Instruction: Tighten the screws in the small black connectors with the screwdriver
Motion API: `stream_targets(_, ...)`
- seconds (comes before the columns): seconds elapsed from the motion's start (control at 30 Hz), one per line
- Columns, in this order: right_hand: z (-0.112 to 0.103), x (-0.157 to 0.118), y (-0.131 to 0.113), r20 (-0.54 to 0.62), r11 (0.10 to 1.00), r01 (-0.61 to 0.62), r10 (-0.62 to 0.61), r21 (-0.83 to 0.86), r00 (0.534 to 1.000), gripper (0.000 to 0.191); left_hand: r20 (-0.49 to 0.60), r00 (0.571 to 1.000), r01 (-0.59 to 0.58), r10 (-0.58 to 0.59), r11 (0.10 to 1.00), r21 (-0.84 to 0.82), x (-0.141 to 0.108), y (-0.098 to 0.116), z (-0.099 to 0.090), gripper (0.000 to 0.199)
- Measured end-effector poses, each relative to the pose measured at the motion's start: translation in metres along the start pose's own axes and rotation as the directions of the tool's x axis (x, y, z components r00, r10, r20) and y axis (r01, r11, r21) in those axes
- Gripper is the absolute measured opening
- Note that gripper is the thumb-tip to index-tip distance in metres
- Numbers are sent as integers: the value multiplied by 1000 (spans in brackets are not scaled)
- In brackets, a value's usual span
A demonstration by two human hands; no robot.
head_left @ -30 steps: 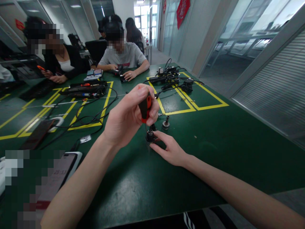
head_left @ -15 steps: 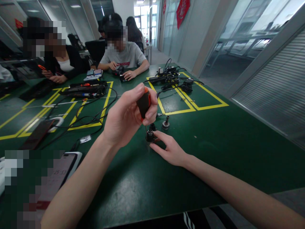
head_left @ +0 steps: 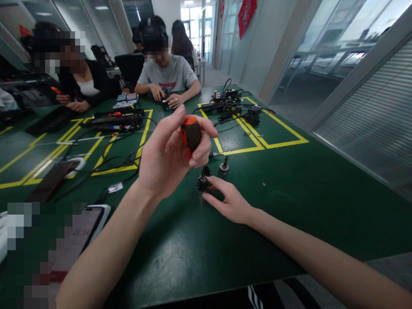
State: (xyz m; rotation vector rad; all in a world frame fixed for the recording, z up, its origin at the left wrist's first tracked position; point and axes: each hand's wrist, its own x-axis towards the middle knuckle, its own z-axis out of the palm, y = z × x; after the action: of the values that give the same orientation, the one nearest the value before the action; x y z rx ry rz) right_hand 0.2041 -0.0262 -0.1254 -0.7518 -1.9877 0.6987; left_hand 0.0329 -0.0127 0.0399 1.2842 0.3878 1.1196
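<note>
My left hand (head_left: 174, 150) is closed around the black and orange handle of a screwdriver (head_left: 192, 135). Its thin shaft points down to a small black round part with a stepped metal top (head_left: 202, 184), which stands upright on the green table. The tip's exact contact is too small to make out. Thumb and fingers of my right hand (head_left: 230, 199) grip that black part from the right side. Just behind it is another dark piece (head_left: 206, 171), partly hidden. A similar metal part with a stem (head_left: 224, 165) stands a little farther right.
The green table (head_left: 289, 206) carries yellow tape outlines. Tangled black cables (head_left: 231, 105) lie at the back right, tools and cords (head_left: 116, 122) at the back left. Phones (head_left: 92, 223) lie at the left. Two people sit across, one handling a dark object (head_left: 165, 103).
My left hand has turned the screwdriver handle, with the fingers rolled and the handle's orange end now facing me more. My right hand holds the black part in place.
</note>
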Motion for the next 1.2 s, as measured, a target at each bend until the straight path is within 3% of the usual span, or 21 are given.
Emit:
stream_targets(0.37,0,-1,2,10,1000,-11,11,2,1000,31,2,1000,-17,17,1000,-11,-2,-3,-1,31)
stream_targets(0.7,0,0,-1,-2,1000,4,-4,12,1000,31,-49,998,25,-26,1000,-17,0,0,1,51)
stream_targets(1.2,1,-1,1,2,1000,-5,5,0,1000,32,27,999,-21,21,1000,-2,-2,-1,-2,33)
